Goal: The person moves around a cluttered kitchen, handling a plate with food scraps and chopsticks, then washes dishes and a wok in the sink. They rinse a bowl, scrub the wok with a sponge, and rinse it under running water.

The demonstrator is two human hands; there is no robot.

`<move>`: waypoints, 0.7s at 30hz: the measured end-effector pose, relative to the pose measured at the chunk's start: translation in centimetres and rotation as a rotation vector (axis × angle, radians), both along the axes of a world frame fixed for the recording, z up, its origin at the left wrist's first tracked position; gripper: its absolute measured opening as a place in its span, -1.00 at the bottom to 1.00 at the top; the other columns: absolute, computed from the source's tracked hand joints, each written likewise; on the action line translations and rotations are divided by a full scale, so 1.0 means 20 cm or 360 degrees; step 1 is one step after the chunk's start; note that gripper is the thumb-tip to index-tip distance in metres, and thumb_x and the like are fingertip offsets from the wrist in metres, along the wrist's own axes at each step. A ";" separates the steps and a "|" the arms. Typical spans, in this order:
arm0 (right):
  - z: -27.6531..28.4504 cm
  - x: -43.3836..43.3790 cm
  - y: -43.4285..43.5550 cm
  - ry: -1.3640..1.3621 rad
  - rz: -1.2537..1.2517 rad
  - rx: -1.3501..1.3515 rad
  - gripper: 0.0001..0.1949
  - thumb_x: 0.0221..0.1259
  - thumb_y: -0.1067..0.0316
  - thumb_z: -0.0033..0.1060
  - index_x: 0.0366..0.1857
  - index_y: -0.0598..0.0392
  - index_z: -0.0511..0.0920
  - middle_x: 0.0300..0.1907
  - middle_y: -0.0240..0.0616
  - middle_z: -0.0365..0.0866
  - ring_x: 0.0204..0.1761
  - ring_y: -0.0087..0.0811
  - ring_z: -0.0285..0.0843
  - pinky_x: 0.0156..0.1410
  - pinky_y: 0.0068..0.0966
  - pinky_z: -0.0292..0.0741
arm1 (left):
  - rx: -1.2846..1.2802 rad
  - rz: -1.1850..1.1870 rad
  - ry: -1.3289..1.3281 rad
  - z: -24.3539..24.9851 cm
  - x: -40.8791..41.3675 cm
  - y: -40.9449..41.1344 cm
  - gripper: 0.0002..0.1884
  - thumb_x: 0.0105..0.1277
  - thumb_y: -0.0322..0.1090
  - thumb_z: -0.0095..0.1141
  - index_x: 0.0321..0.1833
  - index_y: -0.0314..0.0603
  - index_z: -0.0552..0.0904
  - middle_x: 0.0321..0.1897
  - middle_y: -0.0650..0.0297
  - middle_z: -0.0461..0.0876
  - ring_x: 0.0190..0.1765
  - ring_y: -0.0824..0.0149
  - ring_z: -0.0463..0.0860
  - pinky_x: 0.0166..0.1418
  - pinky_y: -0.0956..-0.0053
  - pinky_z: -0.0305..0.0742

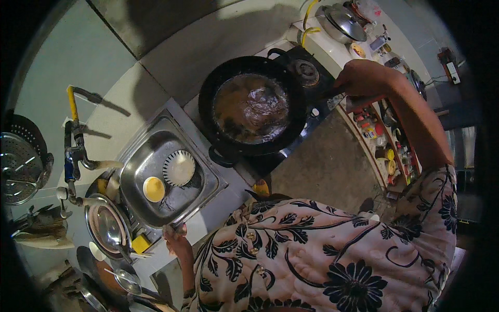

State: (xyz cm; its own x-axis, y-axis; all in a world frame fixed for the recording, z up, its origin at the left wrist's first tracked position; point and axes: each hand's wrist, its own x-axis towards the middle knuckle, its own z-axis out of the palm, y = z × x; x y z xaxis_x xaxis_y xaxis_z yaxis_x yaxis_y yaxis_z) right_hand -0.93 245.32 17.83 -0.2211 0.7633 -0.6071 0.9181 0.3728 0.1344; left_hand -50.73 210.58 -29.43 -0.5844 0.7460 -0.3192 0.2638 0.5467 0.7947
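A large black wok (208, 105) with two loop handles rests on a black gas stove (290, 150). Bubbly brownish liquid (249, 109) fills its bottom. My right hand (360, 78) is closed around a dark handle (330, 93) reaching the wok's right rim; whether it belongs to the wok or to a utensil, I cannot tell. Low beside the front corner of the steel sink (134, 165), my left hand (174, 237) is at the counter edge. Its fingers are partly hidden and blurred, so any grip is unclear. A yellow-topped round item (154, 189) and a pale dish with a striped rim (179, 168) lie in the sink.
A second burner (307, 72) shows behind the wok. On the right counter stands a lidded metal pot (343, 24), with shelves of jars (374, 132) below. Left of the sink are a faucet (93, 163), a basin (107, 226) with dishes and a yellow sponge (141, 243).
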 end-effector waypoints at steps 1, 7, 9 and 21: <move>0.01 0.00 0.03 -0.0062 0.0043 0.0002 -0.59 0.06 0.42 0.16 0.02 -0.24 0.72 -0.22 -0.17 0.75 -0.30 -0.26 0.69 -0.09 -0.32 0.58 | 0.0183 0.0158 -0.0292 -0.01 0.01 0.00 -0.36 0.34 -0.48 0.16 0.47 -0.15 0.25 0.35 -0.04 0.35 0.30 0.06 0.49 0.30 0.21 0.48; -0.09 0.01 0.14 -0.0117 -0.0031 -0.0120 -0.55 0.02 0.46 0.22 0.08 -0.14 0.68 -0.25 -0.17 0.76 -0.25 -0.32 0.70 -0.07 -0.36 0.58 | 0.0234 0.0201 -0.0334 -0.05 0.05 -0.05 -0.27 0.34 -0.15 0.28 0.48 -0.16 0.23 0.37 -0.05 0.31 0.30 0.02 0.48 0.30 0.25 0.46; -0.17 0.06 0.13 0.0118 -0.0164 -0.0117 -0.59 0.03 0.43 0.25 0.05 -0.09 0.69 -0.19 -0.19 0.77 -0.18 -0.32 0.72 -0.03 -0.35 0.59 | -0.0054 0.0068 0.0013 0.00 0.05 -0.08 -0.20 0.30 -0.04 0.30 0.50 -0.17 0.20 0.39 -0.09 0.28 0.31 -0.05 0.46 0.32 0.18 0.43; -0.75 0.34 -0.02 0.0899 -0.0418 0.0018 -0.53 0.16 0.45 0.24 0.23 0.04 0.57 -0.02 -0.19 0.75 0.00 -0.46 0.66 0.18 -0.41 0.53 | -0.0388 0.0025 0.0824 0.46 0.15 0.18 -0.18 0.22 -0.22 0.23 0.51 -0.29 0.18 0.47 -0.17 0.15 0.48 -0.20 0.19 0.51 0.01 0.14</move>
